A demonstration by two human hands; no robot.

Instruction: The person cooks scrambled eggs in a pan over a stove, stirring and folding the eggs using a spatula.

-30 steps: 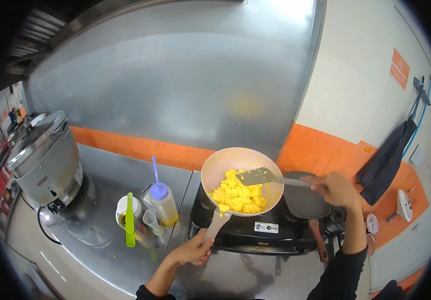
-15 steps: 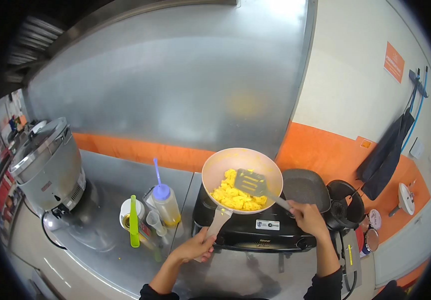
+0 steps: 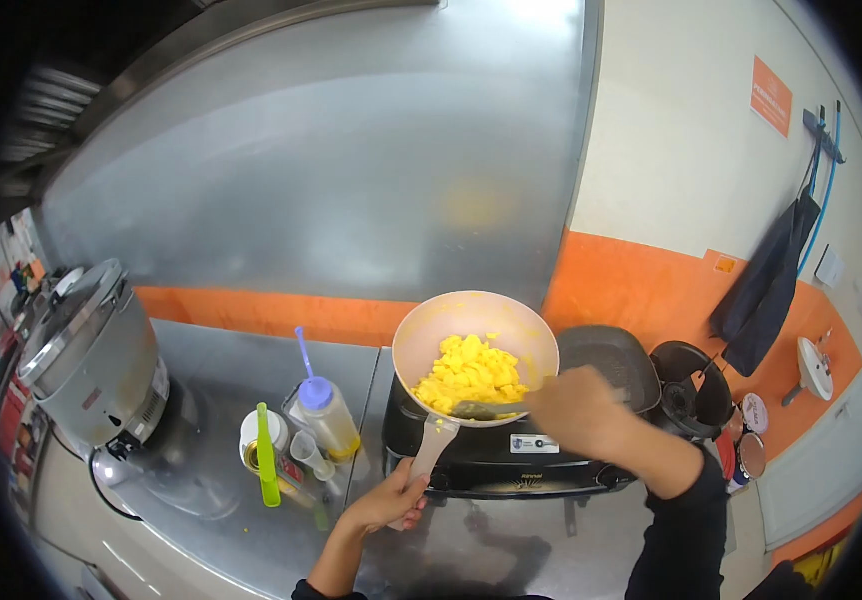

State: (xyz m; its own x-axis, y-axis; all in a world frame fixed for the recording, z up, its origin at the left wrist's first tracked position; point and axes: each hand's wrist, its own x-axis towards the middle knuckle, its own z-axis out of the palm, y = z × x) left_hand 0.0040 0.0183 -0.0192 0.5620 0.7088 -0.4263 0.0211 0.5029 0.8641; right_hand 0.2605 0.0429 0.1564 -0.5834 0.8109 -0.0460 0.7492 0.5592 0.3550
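My left hand (image 3: 392, 502) is closed round the beige handle of a pale pink frying pan (image 3: 423, 338), which sits tilted over a black gas stove (image 3: 481, 478). Scrambled eggs (image 3: 473, 370), yellow and in lumps, lie in the pan's lower half. Over the pan's right rim reaches my right hand (image 3: 579, 408), somewhat blurred and wrapped round a grey slotted spatula (image 3: 484, 410). Its handle is mostly hidden by the fingers. The spatula's blade is edge-on against the near side of the eggs, close to where the handle joins the pan.
A squeeze bottle (image 3: 327, 415) with a purple lid, a small clear cup (image 3: 310, 453) and a lime-green utensil (image 3: 268, 460) on a tub stand left of the stove. Farther left is a large rice cooker (image 3: 96, 370). Square grill pan (image 3: 606, 365) and black pot (image 3: 706, 405) sit right.
My right hand has moved left and up, turning the spatula from flat above the eggs to edge-on at their near side. The eggs have shifted slightly; my left hand keeps its hold.
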